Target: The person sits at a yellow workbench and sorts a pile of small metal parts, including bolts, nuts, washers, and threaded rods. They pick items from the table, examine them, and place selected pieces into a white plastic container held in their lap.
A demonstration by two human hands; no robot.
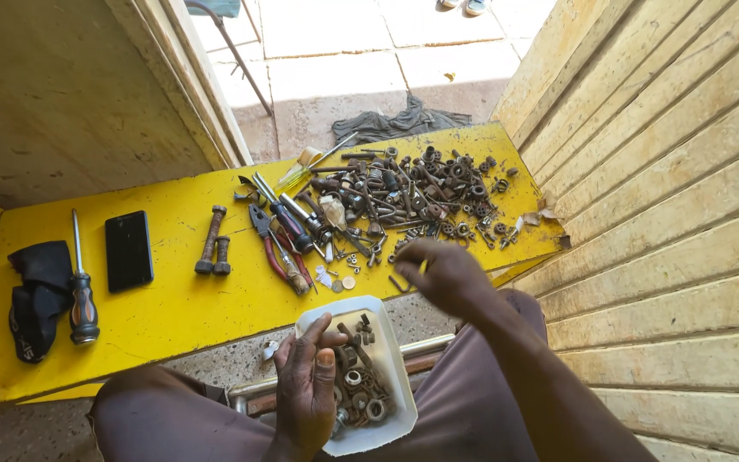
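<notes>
Head view shows a white tray [391, 355] resting on the person's lap, already holding rusty nuts, washers and short bolts [359, 389]. Left hand [308, 387] steadies it from the near side, thumb hooked over the rim and fingers underneath — a firm clasp on the tray. Right hand [445, 275] hangs just above the front edge of the yellow board [164, 308], fingers curled downward; it is blurred, so I cannot tell whether something small is pinched between them.

Beyond that hand lies the big heap of rusty hardware [421, 192], and to its left are the pliers [277, 248], then two rusty bolts [214, 241], a black phone [128, 250], a screwdriver [82, 291] and a dark cloth [36, 295].

To do the sorting well, I would judge it best to keep the tray level and close under the board edge, so that a piece can be dropped in, not thrown — and to take one piece at a time, because loose ones near the edge could roll off to the floor.
</notes>
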